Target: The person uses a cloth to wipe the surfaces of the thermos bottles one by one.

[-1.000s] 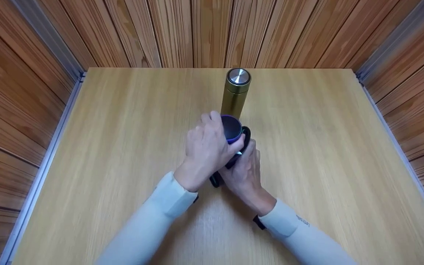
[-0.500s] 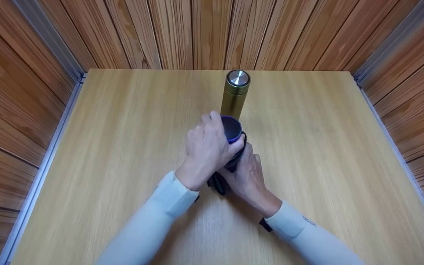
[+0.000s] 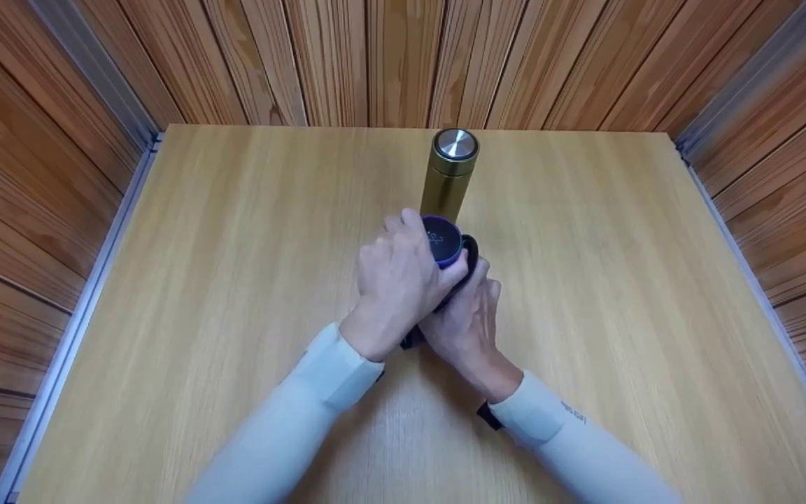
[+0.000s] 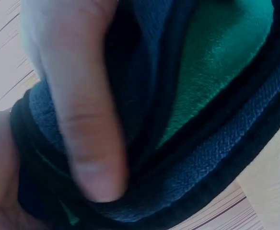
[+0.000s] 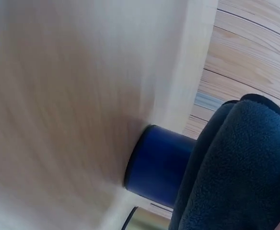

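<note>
Wood-panelled walls (image 3: pixel 403 63) w/ grey metal rails (image 3: pixel 80 315) close in a pale tabletop (image 3: pixel 270 210), & the work sits approx mid-tabletop, between the person's hands. Main thing = blue bottle (image 5: pixel 159 165), dark round top (image 3: pixel 443 238) showing at the L grip, faint light marks on it, black rim at its base. L grip (image 3: pixel 399 276) is clasped round the upper part, thumb along the near side; R grip (image 3: pixel 464 325) is lower down, grasping a dark plush cloth (image 5: pixel 240 163) bunched against the bottle's side. Cloth has black edging & a green face, which shows in a fold (image 4: pixel 221 62) in the L wrist view; one edge loops up beside the bottle top, another bit pokes out below, nr the heel of the R grip. Can't tell if the base is on the tabletop or a bit off it. Step in hand, my read: wiping the bottle's body, prob. midway, no sign of finishing. Next move prob. calls for a steady L grip up top while the R grip works the cloth round the side, snug but not so hard that it tips the bottle. Main obstacle = gold flask (image 3: pixel 445 185), upright w/ a shiny lid (image 3: pixel 456 144), just behind the bottle as seen from the head cam; can't tell how much gap, so a wide swing fwd could knock it. Loose cloth edges might also snag it.
</note>
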Demonstrator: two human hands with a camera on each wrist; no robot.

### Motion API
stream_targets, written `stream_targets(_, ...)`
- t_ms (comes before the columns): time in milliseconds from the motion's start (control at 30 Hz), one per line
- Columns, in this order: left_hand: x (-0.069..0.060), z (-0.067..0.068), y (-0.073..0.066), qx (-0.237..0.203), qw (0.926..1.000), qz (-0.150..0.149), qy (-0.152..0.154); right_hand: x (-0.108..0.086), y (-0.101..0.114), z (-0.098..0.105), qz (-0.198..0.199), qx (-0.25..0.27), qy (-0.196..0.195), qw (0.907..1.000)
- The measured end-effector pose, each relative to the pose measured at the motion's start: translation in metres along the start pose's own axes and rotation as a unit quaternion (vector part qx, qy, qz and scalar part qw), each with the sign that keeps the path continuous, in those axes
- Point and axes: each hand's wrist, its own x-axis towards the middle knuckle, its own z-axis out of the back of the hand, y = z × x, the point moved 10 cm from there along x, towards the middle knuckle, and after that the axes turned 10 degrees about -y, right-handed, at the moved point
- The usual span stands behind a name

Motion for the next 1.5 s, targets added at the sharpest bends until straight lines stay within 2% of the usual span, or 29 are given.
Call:
stream_targets(233, 0.002, 0.0, -0.001, 0.001, 1.0, -0.001, 0.005, 0.001, -0.003, -0.001, 0.014, -0.015, 0.016, 0.9997)
stream_targets(467, 0.003, -0.001, 0.0, 0.01, 0.9999, -0.001, 0.002, -0.003, -0.009, -0.006, 0.006, -0.025, 0.064, 0.9976)
stream_targets(600, 0.003, -0.002, 0.001, 0.008, 1.0, 0.002, -0.001, -0.011, -0.019, -0.012, -0.009, -0.033, 0.098, 0.9946)
stream_targets(733, 0.002, -0.001, 0.0, 0.009, 0.9999, 0.002, -0.015, -0.02, -0.03, -0.016, -0.044, -0.028, 0.121, 0.9912)
stream_targets(833, 0.002, 0.001, 0.0, 0.013, 0.9996, 0.002, -0.024, -0.022, -0.032, -0.015, -0.083, 0.005, 0.122, 0.989)
stream_targets(967, 0.003, 0.002, 0.001, 0.015, 0.9995, 0.003, -0.027, -0.022, -0.023, -0.008, -0.117, 0.085, 0.096, 0.9847)
stream_targets(1033, 0.003, 0.002, 0.001, 0.021, 0.9994, 0.004, -0.026, -0.023, -0.017, -0.004, -0.12, 0.125, 0.08, 0.9816)
stream_targets(1133, 0.003, 0.004, 0.002, 0.032, 0.9991, 0.004, -0.029, -0.023, -0.008, 0.002, -0.106, 0.158, 0.053, 0.9803)
stream_targets(1233, 0.003, 0.005, 0.002, 0.04, 0.9989, 0.003, -0.025, -0.018, -0.002, 0.006, -0.068, 0.126, 0.016, 0.9896)
stream_targets(1333, 0.003, 0.003, 0.001, 0.035, 0.9993, 0.005, -0.016, -0.011, -0.003, 0.005, -0.043, 0.058, -0.002, 0.9974)
stream_targets(1400, 0.002, 0.003, 0.0, 0.029, 0.9995, 0.006, -0.01, -0.008, -0.009, 0.0, -0.045, 0.015, 0.006, 0.9989)
stream_targets(1500, 0.003, 0.002, -0.002, 0.022, 0.9997, 0.011, -0.007, -0.007, -0.019, -0.01, -0.062, -0.012, 0.043, 0.9971)
